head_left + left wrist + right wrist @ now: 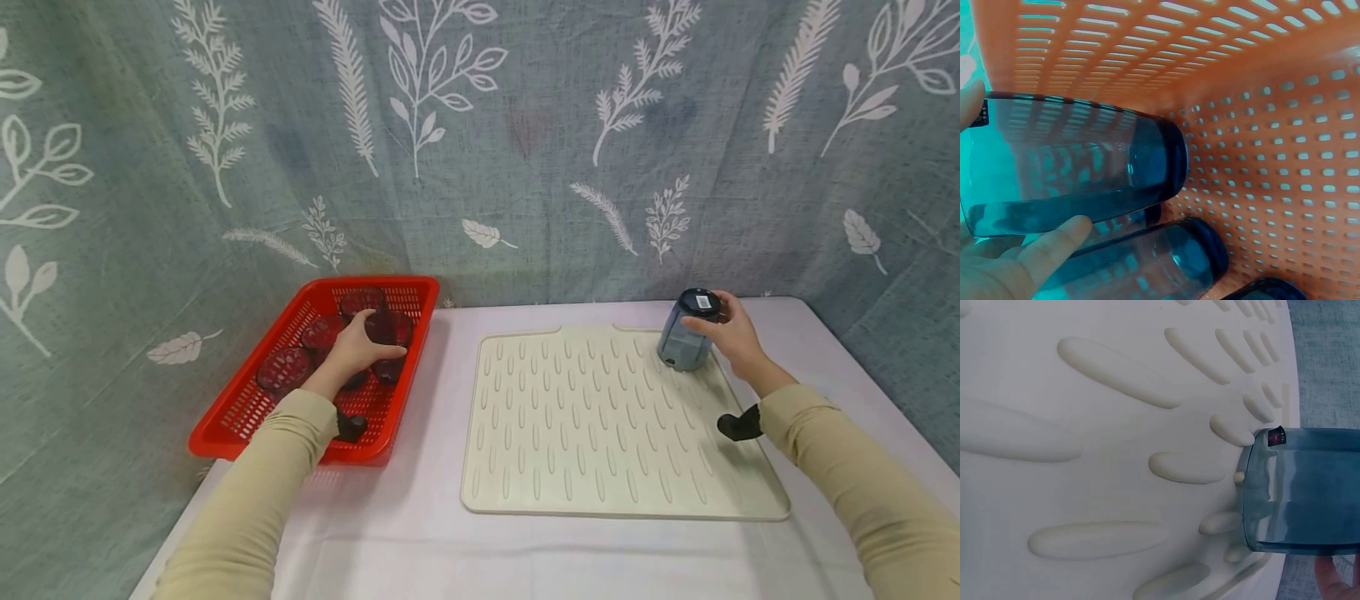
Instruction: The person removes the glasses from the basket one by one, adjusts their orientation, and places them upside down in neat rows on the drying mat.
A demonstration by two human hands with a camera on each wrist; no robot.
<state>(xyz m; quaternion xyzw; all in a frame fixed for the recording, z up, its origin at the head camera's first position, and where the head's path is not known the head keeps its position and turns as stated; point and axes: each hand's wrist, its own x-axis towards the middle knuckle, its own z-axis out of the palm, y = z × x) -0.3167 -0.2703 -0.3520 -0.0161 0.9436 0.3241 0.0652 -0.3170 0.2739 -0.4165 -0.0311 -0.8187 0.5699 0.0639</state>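
Observation:
In the head view my left hand (pixel 347 357) reaches into a red plastic basket (pixel 411 379) at the left. Its thumb and fingers grip a tinted glass (pixel 1072 172), which lies tilted above another glass (pixel 1147 265) in the left wrist view. At the far right corner of a cream ridged drying mat (pixel 577 417), my right hand (pixel 733 337) holds a blue-tinted drinking glass (pixel 682 343) by its upper part. That glass is upside down, its dark base with a white label on top. Its rim is right at the mat's ridges in the right wrist view.
Several more glasses (pixel 283 369) lie in the basket, looking dark red through its colour. Basket and mat stand on a white-covered table (pixel 555 558). A grey-green curtain with white leaf prints (pixel 525 208) hangs behind and at the sides.

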